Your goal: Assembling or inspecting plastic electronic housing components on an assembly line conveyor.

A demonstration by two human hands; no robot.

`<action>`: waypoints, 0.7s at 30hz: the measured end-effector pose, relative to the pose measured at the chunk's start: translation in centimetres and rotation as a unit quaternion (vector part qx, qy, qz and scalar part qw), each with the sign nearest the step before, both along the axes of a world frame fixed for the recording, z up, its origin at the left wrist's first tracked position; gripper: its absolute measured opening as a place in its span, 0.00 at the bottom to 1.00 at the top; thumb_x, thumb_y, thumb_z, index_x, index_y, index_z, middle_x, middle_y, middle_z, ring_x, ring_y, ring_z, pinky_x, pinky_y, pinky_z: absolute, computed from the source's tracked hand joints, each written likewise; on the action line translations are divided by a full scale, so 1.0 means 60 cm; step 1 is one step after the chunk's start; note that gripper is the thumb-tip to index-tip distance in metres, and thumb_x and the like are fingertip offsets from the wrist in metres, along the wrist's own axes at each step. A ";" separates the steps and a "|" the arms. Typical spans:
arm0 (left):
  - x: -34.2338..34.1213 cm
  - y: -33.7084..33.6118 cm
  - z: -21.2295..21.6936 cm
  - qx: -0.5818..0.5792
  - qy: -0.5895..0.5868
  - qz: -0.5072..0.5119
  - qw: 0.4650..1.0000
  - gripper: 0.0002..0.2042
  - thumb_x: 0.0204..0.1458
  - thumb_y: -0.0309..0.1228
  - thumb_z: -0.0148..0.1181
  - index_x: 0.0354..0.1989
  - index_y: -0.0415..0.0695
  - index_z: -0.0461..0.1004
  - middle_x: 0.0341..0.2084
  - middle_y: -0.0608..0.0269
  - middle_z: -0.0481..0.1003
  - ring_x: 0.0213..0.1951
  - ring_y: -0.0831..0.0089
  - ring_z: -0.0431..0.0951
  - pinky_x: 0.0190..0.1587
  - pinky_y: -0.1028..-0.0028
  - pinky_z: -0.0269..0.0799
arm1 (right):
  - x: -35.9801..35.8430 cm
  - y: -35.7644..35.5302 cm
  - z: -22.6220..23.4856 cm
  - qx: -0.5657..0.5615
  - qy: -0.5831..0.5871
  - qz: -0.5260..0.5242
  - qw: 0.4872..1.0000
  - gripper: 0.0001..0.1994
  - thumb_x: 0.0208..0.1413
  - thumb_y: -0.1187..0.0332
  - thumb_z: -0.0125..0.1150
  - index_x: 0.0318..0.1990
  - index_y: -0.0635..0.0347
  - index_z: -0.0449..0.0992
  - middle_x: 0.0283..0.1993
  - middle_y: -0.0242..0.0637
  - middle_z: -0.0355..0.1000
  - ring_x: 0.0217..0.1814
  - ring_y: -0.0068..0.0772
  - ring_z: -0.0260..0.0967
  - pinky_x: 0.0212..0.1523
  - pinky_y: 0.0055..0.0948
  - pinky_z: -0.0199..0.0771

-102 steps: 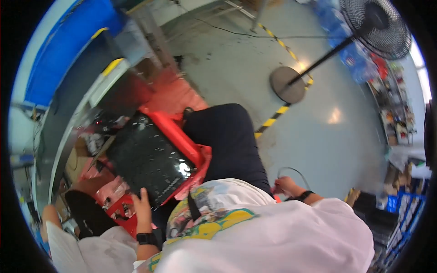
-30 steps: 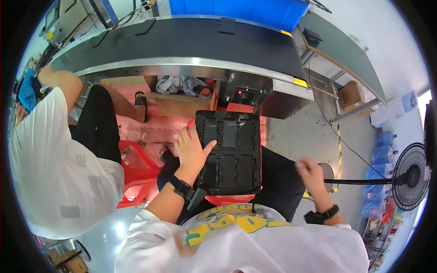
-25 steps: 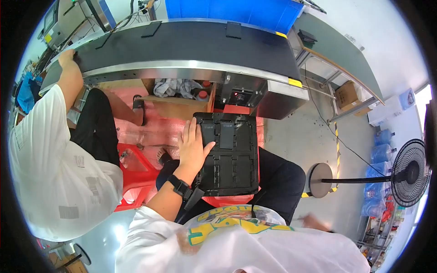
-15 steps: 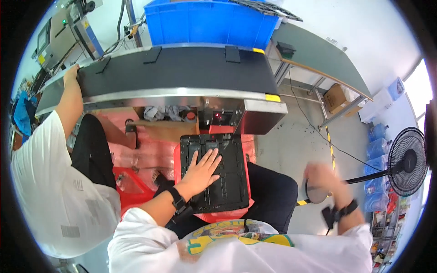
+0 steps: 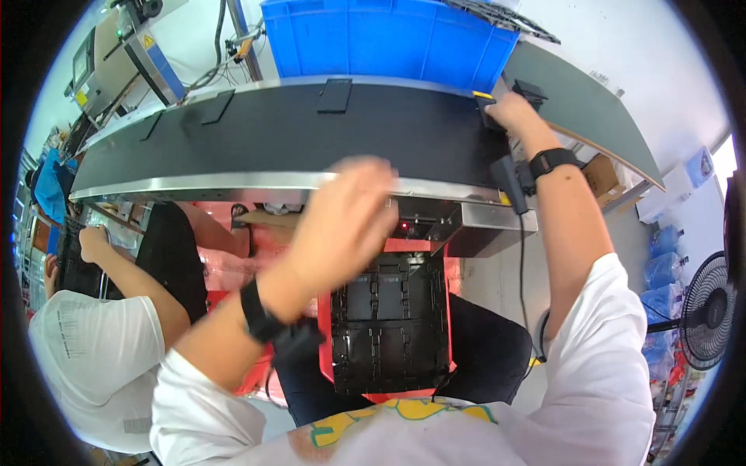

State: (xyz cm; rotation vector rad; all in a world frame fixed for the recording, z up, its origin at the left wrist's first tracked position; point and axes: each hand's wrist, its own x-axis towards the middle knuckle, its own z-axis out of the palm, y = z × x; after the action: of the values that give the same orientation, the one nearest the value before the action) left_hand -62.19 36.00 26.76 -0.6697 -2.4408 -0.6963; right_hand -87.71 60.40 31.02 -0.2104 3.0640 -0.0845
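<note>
A long black conveyor belt [image 5: 311,136] curves across the upper part of the view, with a metal edge along its near side. Behind it stands a big blue plastic crate [image 5: 388,39]. Three flat black rectangular pieces lie on the belt's far edge, one of them near the middle [image 5: 336,95].

Below the belt, on the person's lap, a black moulded tray [image 5: 391,326] with rows of compartments rests on a red tray [image 5: 325,342]. Neither hand touches it.

The left hand [image 5: 346,213] is raised between the black tray and the belt, blurred, fingers loosely curled; whether it holds anything cannot be told. A black watch [image 5: 255,311] sits on that wrist.

The right hand [image 5: 509,113] reaches to the belt's far right end, fingers resting on a small black piece [image 5: 488,116] with a yellow tag at its top. Whether they grip it or only touch it is not clear. A black band [image 5: 552,161] circles that wrist, and a black handheld scanner with a cable [image 5: 507,182] hangs just below the hand.

At the left, another person in a white shirt [image 5: 85,349] sits beside the belt. A grey machine at the upper left carries a small yellow triangular warning sticker [image 5: 148,43]. A standing fan [image 5: 703,311] is at the far right.
</note>
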 end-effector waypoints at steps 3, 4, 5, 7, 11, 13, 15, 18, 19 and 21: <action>-0.128 -0.044 0.042 -0.084 0.111 0.127 0.982 0.22 0.50 0.35 0.53 0.53 0.41 0.63 0.57 0.53 0.60 0.60 0.56 0.57 0.58 0.61 0.54 | 0.024 -0.009 0.026 -0.082 -0.060 -0.018 0.995 0.18 0.49 0.57 0.55 0.34 0.69 0.73 0.32 0.49 0.71 0.30 0.41 0.70 0.27 0.37 0.69; -0.174 -0.062 0.035 -0.118 0.100 0.141 0.978 0.23 0.51 0.37 0.50 0.55 0.42 0.60 0.59 0.53 0.56 0.62 0.57 0.53 0.59 0.58 0.51 | 0.029 -0.009 0.028 -0.142 -0.082 -0.045 0.985 0.19 0.49 0.58 0.57 0.27 0.71 0.72 0.24 0.46 0.69 0.18 0.34 0.69 0.13 0.32 0.67; -0.211 -0.078 0.027 -0.151 0.091 0.152 0.973 0.25 0.53 0.40 0.48 0.58 0.42 0.57 0.61 0.53 0.52 0.64 0.58 0.49 0.61 0.55 0.49 | 0.026 -0.005 0.021 -0.140 -0.082 -0.045 0.986 0.19 0.49 0.58 0.57 0.27 0.71 0.72 0.24 0.46 0.69 0.18 0.34 0.69 0.13 0.32 0.67; -0.253 -0.072 0.033 -0.214 -0.110 0.180 0.954 0.27 0.55 0.42 0.43 0.62 0.45 0.52 0.64 0.56 0.44 0.66 0.61 0.42 0.63 0.55 0.44 | 0.028 0.023 0.011 -0.190 -0.069 -0.035 0.979 0.21 0.48 0.55 0.57 0.27 0.71 0.70 0.21 0.42 0.67 0.14 0.32 0.65 0.13 0.33 0.66; -0.269 -0.048 0.028 -0.203 -0.223 0.150 0.942 0.25 0.55 0.43 0.44 0.60 0.47 0.57 0.62 0.55 0.51 0.64 0.60 0.49 0.62 0.62 0.48 | 0.044 0.023 0.002 -0.298 -0.078 -0.101 0.946 0.20 0.46 0.58 0.62 0.26 0.72 0.68 0.21 0.45 0.66 0.15 0.33 0.65 0.11 0.30 0.63; -0.279 -0.038 0.030 -0.182 -0.169 0.128 0.960 0.24 0.52 0.44 0.49 0.55 0.45 0.63 0.59 0.55 0.58 0.62 0.57 0.52 0.61 0.62 0.50 | 0.008 0.039 -0.019 -0.335 -0.067 -0.109 0.934 0.17 0.46 0.62 0.63 0.29 0.72 0.68 0.22 0.44 0.66 0.14 0.31 0.64 0.10 0.29 0.62; -0.281 -0.009 0.053 -0.225 -0.165 0.066 0.958 0.23 0.49 0.45 0.55 0.50 0.43 0.67 0.55 0.53 0.62 0.62 0.55 0.52 0.61 0.63 0.51 | -0.005 0.045 -0.023 -0.367 -0.066 -0.110 0.921 0.15 0.45 0.66 0.64 0.32 0.71 0.67 0.23 0.43 0.67 0.13 0.29 0.63 0.09 0.28 0.60; -0.311 -0.005 0.040 -0.143 -0.173 0.039 0.974 0.24 0.43 0.47 0.60 0.44 0.43 0.67 0.48 0.50 0.67 0.54 0.53 0.63 0.54 0.65 0.59 | 0.093 0.015 0.032 -0.586 0.012 -0.056 0.808 0.18 0.45 0.72 0.62 0.43 0.65 0.65 0.25 0.36 0.67 0.17 0.21 0.63 0.14 0.22 0.62; -0.316 0.005 0.046 -0.112 -0.221 0.018 0.969 0.25 0.42 0.48 0.61 0.42 0.43 0.67 0.45 0.49 0.68 0.51 0.54 0.66 0.51 0.66 0.61 | 0.130 0.020 0.055 -0.600 -0.019 0.000 0.800 0.16 0.46 0.72 0.61 0.43 0.64 0.66 0.27 0.35 0.67 0.17 0.20 0.63 0.14 0.20 0.62; -0.316 0.014 0.055 -0.112 -0.217 0.008 0.970 0.25 0.40 0.49 0.62 0.39 0.42 0.66 0.38 0.49 0.71 0.44 0.55 0.70 0.45 0.67 0.64 | 0.206 0.025 0.076 -0.609 -0.104 0.075 0.782 0.13 0.47 0.72 0.60 0.41 0.62 0.69 0.30 0.32 0.68 0.18 0.19 0.63 0.15 0.18 0.62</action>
State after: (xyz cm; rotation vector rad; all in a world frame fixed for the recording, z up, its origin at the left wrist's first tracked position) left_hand -81.14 36.83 30.04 -0.6320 -2.9572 -0.6166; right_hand -75.34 61.91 35.60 -0.4353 2.2417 -1.8824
